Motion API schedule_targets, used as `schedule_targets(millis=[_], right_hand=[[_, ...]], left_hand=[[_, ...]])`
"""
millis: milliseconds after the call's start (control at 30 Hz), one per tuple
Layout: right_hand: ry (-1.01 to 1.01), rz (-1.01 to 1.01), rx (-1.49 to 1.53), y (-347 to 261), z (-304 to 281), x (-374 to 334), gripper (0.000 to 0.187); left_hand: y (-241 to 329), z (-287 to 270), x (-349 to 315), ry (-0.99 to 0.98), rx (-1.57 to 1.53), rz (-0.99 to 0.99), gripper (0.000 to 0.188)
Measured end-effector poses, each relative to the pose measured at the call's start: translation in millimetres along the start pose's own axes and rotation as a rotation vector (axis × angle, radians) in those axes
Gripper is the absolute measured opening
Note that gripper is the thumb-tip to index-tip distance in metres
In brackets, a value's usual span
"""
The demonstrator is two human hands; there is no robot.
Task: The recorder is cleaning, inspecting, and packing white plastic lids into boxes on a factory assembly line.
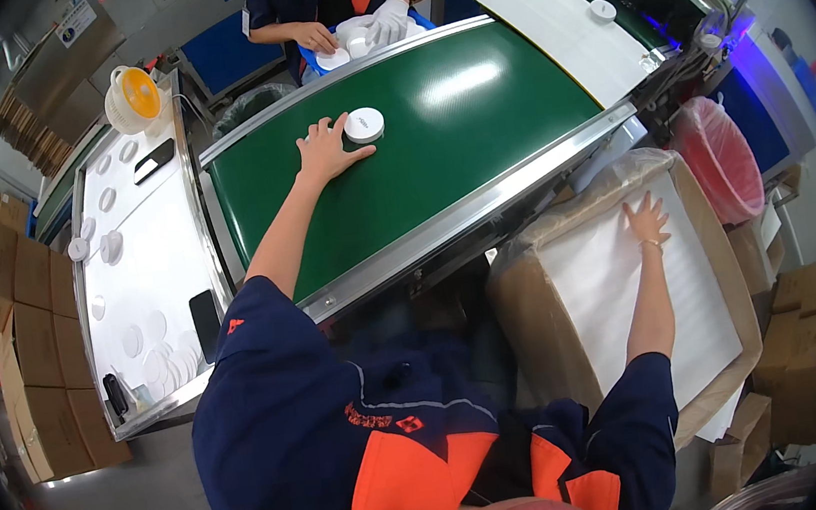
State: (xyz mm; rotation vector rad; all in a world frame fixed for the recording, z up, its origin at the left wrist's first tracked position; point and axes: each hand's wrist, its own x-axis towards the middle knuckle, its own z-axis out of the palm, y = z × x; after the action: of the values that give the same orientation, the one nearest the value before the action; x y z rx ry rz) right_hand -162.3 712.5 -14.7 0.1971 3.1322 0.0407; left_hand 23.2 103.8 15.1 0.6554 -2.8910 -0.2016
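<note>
My left hand (324,154) reaches over the green conveyor belt (435,141) with its fingers spread. A round white lid-like piece (365,125) lies on the belt between its index finger and thumb, at the fingertips; I cannot tell whether they touch it. My right hand (646,222) lies open, fingers apart, on a white sheet (625,301) inside a large cardboard box (549,340) lined with clear plastic. Nothing is held in it.
Opposite, a person (335,11) handles white pieces over a blue bin (311,65). A white table (146,255) at left bears round white discs, phones and a fan (133,97). A pink-lined bin (719,159) stands right; stacked cartons (35,338) stand far left.
</note>
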Motion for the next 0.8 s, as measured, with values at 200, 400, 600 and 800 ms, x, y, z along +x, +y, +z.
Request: schedule_targets(millis=[200, 400, 600, 800], right_hand=[[0.085, -0.084, -0.071, -20, 43, -48, 0.074], [-0.084, -0.406, 0.094, -63, 37, -175, 0.068], [-0.140, -0.487, 0.776, -70, 2, -209, 0.044], [-0.038, -0.665, 1.082, -187, -89, -292, 0.034]], left_hand=[[-7, 7, 12, 0.294, 0.028, 0.182, 0.073], [3, -3, 15, 0.131, -0.413, 0.138, 0.072], [51, -83, -75, -0.769, -2.287, -0.179, 0.088], [18, -59, -109, -0.726, -2.023, -0.338, 0.088]])
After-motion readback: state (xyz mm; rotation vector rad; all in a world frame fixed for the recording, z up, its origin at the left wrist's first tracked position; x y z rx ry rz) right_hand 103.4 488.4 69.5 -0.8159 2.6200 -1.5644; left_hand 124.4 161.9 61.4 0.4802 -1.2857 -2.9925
